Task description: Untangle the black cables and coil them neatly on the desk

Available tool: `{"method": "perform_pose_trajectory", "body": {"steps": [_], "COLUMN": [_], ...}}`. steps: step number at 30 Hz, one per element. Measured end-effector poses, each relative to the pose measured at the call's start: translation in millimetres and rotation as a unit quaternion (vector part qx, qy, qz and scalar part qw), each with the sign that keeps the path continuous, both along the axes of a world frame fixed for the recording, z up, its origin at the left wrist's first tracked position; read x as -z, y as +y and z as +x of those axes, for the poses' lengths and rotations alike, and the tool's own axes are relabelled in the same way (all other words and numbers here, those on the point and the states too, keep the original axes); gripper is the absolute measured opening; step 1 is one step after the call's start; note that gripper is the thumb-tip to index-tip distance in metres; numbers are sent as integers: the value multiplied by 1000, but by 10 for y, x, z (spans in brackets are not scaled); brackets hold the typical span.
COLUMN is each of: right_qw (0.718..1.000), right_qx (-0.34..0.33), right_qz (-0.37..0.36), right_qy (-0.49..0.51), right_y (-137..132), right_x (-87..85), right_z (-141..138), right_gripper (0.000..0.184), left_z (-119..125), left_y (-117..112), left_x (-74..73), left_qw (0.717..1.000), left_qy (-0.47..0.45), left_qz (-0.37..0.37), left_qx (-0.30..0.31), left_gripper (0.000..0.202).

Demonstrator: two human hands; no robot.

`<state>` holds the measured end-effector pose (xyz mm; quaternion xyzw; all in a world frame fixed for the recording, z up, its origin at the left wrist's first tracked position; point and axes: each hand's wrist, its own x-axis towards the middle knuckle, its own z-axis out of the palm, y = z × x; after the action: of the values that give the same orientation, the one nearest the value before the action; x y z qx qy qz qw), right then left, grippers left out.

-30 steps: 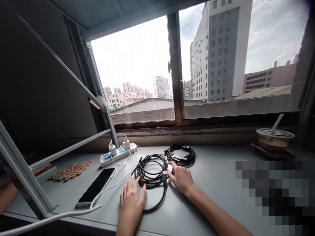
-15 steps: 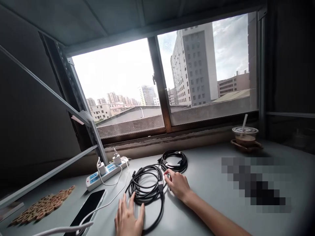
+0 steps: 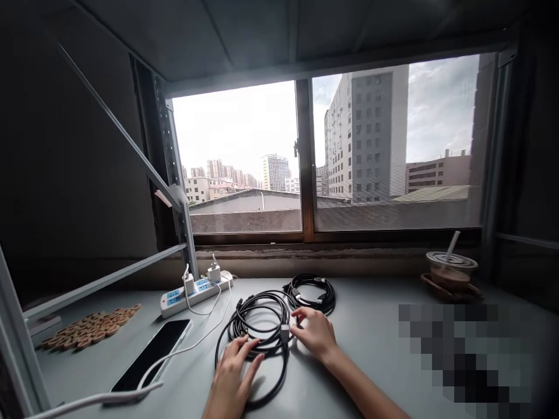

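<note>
A large loose coil of black cable [image 3: 239, 315] lies on the grey table, with a silver-tipped plug [image 3: 285, 334] at its right edge. My left hand [image 3: 233, 372] is at the coil's near side, fingers spread and fingertips over the nearest loops. At the right edge of the coil, beside the plug, my right hand [image 3: 315, 333] is curled with thumb and index finger around an outer strand; the exact grip is partly hidden. Just behind it rests a smaller, neater coil of black cable [image 3: 332, 294] with several plugs.
To the left are a power strip [image 3: 196, 293] with two white chargers, a phone [image 3: 151, 355], a white cord [image 3: 192, 348] and a mat of wooden rings [image 3: 91, 329]. A lidded drink cup [image 3: 452, 270] stands on a holder at back right. A metal shelf frame [image 3: 187, 233] rises at left.
My view has levelled and shifted. My left hand has moved forward onto the near loops of the large coil. My right hand stays at the coil's right edge.
</note>
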<state>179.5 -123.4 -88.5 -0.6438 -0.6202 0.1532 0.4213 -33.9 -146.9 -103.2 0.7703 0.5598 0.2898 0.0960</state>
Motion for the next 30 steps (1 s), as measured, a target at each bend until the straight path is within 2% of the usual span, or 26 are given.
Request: {"method": "perform_pose_trajectory", "body": {"steps": [2, 4, 7, 9, 16, 19, 23, 26, 30], "right_qw": [1000, 1000, 999, 997, 979, 970, 959, 955, 942], "right_qx": [2, -1, -26, -55, -135, -157, -186, -191, -173], "right_qz": [-4, -7, -13, -16, -9, -8, -8, -2, 3], "right_qy": [-1, 2, 21, 45, 153, 188, 215, 229, 286], "right_y": [12, 28, 63, 96, 171, 117, -3, -53, -60], "right_x": [19, 48, 102, 136, 198, 196, 204, 225, 229], "right_z": [4, 9, 26, 43, 70, 57, 43, 43, 31], "right_gripper": [25, 27, 29, 29, 39, 44, 52, 51, 43], "left_z": [31, 52, 80, 108, 210, 227, 234, 255, 346], "left_y": [-62, -127, -212, -245, -215, -171, -129, -120, -133], "left_x": [-69, -132, -192, -203, -141, -146, -175, -173, -174], "left_qw": [1000, 998, 993, 991, 985, 980, 983, 989, 986], "left_qy": [-13, -22, -18, -10, 70, 96, 107, 76, -59], "left_qz": [0, -8, -27, -22, 102, 136, 123, 110, 148], "left_qx": [12, 50, 114, 129, 117, 111, 86, 65, 48], "left_gripper": [38, 40, 58, 67, 33, 30, 33, 39, 35]}}
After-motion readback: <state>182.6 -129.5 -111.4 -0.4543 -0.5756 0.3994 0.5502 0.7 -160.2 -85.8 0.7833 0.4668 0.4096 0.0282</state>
